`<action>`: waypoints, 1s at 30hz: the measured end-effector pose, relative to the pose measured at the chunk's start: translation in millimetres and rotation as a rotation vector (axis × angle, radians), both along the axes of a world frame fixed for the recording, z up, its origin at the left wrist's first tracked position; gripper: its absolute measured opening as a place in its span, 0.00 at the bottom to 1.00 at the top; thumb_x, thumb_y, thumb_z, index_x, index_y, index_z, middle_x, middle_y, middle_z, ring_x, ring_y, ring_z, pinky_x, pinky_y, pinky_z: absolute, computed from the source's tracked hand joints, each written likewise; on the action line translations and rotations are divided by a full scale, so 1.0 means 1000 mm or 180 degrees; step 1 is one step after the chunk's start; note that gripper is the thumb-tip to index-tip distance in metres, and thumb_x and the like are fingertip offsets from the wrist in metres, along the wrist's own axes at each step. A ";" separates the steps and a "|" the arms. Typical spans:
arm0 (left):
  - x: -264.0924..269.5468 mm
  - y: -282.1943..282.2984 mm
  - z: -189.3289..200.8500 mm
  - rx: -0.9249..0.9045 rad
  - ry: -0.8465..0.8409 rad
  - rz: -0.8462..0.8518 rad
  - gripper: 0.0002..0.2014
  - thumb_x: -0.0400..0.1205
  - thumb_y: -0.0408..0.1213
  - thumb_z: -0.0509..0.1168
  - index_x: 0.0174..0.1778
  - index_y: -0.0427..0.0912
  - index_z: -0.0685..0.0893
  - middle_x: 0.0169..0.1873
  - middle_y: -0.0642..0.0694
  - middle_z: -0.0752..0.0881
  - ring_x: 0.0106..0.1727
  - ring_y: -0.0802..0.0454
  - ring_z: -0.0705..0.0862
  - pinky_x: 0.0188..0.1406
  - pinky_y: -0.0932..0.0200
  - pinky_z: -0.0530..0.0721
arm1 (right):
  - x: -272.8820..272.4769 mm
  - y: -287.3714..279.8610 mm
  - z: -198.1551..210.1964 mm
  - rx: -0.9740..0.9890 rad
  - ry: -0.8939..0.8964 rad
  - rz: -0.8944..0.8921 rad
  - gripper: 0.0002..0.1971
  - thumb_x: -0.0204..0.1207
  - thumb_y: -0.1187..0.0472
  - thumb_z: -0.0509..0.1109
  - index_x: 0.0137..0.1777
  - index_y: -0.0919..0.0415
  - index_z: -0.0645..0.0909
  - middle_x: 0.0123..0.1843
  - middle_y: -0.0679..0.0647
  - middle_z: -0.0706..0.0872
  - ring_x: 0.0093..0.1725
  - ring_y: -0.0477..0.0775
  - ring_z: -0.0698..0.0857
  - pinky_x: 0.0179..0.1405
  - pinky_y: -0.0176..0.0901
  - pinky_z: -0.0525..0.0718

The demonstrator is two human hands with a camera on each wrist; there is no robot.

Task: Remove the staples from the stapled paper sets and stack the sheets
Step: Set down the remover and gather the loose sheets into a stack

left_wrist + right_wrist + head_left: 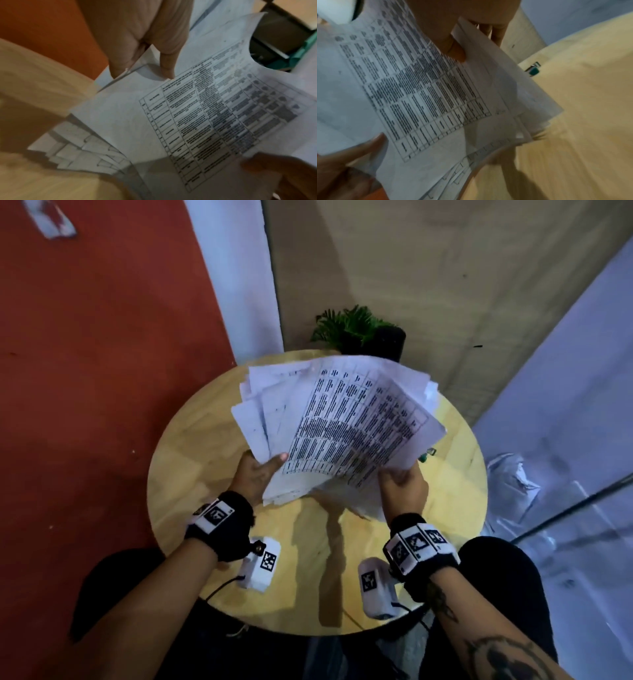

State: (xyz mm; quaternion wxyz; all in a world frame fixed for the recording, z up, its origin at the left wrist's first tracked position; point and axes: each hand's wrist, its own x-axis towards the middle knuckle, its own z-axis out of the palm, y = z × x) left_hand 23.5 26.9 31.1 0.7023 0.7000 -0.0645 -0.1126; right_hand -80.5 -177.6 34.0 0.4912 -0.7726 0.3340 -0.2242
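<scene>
A loose, fanned sheaf of white printed paper sheets is held above the middle of the round pale wooden table. Its near-left edge is pinched by the left hand, thumb on the top sheet; its near-right corner is clamped by the right hand, thumb over, fingers under. A small green-handled tool lies at the table's three o'clock, a dark potted green plant at twelve.
</scene>
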 end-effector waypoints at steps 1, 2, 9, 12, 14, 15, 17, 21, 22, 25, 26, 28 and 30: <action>-0.004 0.003 -0.003 0.0002 0.0023 0.0011 0.14 0.78 0.23 0.66 0.58 0.39 0.81 0.36 0.64 0.90 0.42 0.66 0.88 0.48 0.63 0.86 | -0.004 0.002 -0.004 0.0192 0.0063 0.0038 0.17 0.71 0.66 0.69 0.60 0.67 0.78 0.41 0.65 0.83 0.45 0.67 0.82 0.37 0.47 0.73; -0.008 0.008 -0.007 -0.0003 0.0088 0.0010 0.14 0.77 0.22 0.67 0.56 0.38 0.83 0.35 0.62 0.90 0.41 0.65 0.88 0.47 0.63 0.86 | -0.007 0.003 -0.008 0.0432 0.0123 0.0123 0.18 0.70 0.69 0.71 0.60 0.66 0.78 0.41 0.62 0.82 0.43 0.64 0.81 0.39 0.50 0.76; -0.018 0.017 0.009 -0.0231 0.0444 -0.0012 0.12 0.72 0.21 0.71 0.45 0.40 0.86 0.33 0.54 0.91 0.36 0.59 0.90 0.36 0.63 0.85 | -0.010 -0.011 -0.002 0.1539 0.0073 0.0598 0.18 0.64 0.82 0.71 0.51 0.66 0.78 0.40 0.58 0.82 0.44 0.61 0.81 0.40 0.48 0.81; -0.018 0.015 0.014 -0.0341 0.0482 -0.0034 0.13 0.73 0.18 0.70 0.48 0.39 0.85 0.36 0.53 0.92 0.40 0.57 0.90 0.47 0.57 0.83 | -0.007 -0.016 0.004 0.1498 0.0300 0.0751 0.24 0.63 0.80 0.73 0.61 0.72 0.76 0.57 0.67 0.83 0.56 0.65 0.81 0.57 0.58 0.81; -0.019 0.016 0.018 -0.0305 0.0527 -0.0141 0.15 0.73 0.17 0.69 0.49 0.38 0.85 0.38 0.52 0.92 0.42 0.55 0.90 0.55 0.49 0.82 | -0.005 -0.020 0.007 0.1526 0.0321 0.0856 0.32 0.62 0.80 0.74 0.68 0.71 0.73 0.63 0.66 0.82 0.61 0.65 0.80 0.63 0.60 0.79; -0.017 0.019 0.018 -0.0238 0.0535 -0.0210 0.16 0.73 0.18 0.70 0.51 0.39 0.85 0.40 0.52 0.92 0.44 0.55 0.90 0.60 0.46 0.81 | -0.003 -0.023 0.008 0.1545 0.0295 0.0937 0.34 0.61 0.81 0.74 0.70 0.70 0.72 0.63 0.65 0.82 0.62 0.64 0.80 0.64 0.59 0.79; -0.011 0.031 0.019 -0.0080 0.0564 -0.0484 0.20 0.69 0.25 0.76 0.56 0.43 0.85 0.47 0.52 0.91 0.51 0.53 0.89 0.66 0.43 0.78 | -0.001 -0.028 0.012 0.1638 0.0196 0.1132 0.37 0.58 0.82 0.75 0.70 0.68 0.72 0.62 0.63 0.83 0.64 0.64 0.80 0.65 0.59 0.78; 0.006 0.054 0.026 0.0398 0.0800 -0.1162 0.42 0.50 0.52 0.86 0.62 0.49 0.83 0.61 0.49 0.87 0.65 0.50 0.83 0.73 0.43 0.71 | 0.007 -0.039 0.023 0.1589 0.0214 0.1779 0.48 0.48 0.70 0.80 0.74 0.56 0.70 0.64 0.53 0.84 0.65 0.57 0.80 0.68 0.58 0.77; 0.010 0.057 0.028 0.0382 0.0805 -0.1259 0.44 0.49 0.52 0.86 0.63 0.46 0.83 0.62 0.47 0.86 0.66 0.50 0.83 0.74 0.45 0.71 | 0.009 -0.041 0.028 0.1597 0.0292 0.1954 0.48 0.48 0.69 0.81 0.74 0.55 0.70 0.63 0.51 0.84 0.65 0.56 0.80 0.68 0.58 0.76; 0.019 0.060 0.042 0.0429 0.0801 -0.1410 0.47 0.48 0.47 0.87 0.64 0.37 0.82 0.61 0.42 0.86 0.65 0.48 0.84 0.73 0.49 0.73 | 0.006 -0.041 0.042 0.1894 0.0414 0.2561 0.42 0.49 0.67 0.83 0.68 0.56 0.76 0.61 0.52 0.87 0.64 0.55 0.82 0.66 0.51 0.79; 0.022 0.060 0.048 0.0422 0.0751 -0.1456 0.45 0.48 0.46 0.87 0.62 0.38 0.84 0.59 0.43 0.87 0.63 0.50 0.85 0.69 0.53 0.78 | 0.004 -0.039 0.045 0.2045 0.0359 0.2709 0.39 0.49 0.67 0.83 0.65 0.56 0.78 0.60 0.52 0.87 0.63 0.55 0.83 0.62 0.47 0.82; 0.029 0.059 0.065 0.0369 0.0658 -0.1600 0.33 0.50 0.41 0.86 0.54 0.46 0.90 0.54 0.48 0.90 0.57 0.53 0.88 0.53 0.63 0.85 | -0.002 -0.034 0.046 0.2288 0.0125 0.2779 0.35 0.53 0.71 0.79 0.64 0.58 0.78 0.59 0.55 0.87 0.61 0.55 0.84 0.57 0.43 0.84; 0.036 0.056 0.082 0.0319 0.0603 -0.1651 0.32 0.51 0.40 0.86 0.53 0.49 0.90 0.54 0.47 0.90 0.57 0.52 0.88 0.48 0.63 0.86 | -0.006 -0.025 0.046 0.2490 -0.0192 0.2637 0.31 0.58 0.75 0.74 0.64 0.62 0.78 0.59 0.57 0.87 0.59 0.57 0.85 0.55 0.46 0.85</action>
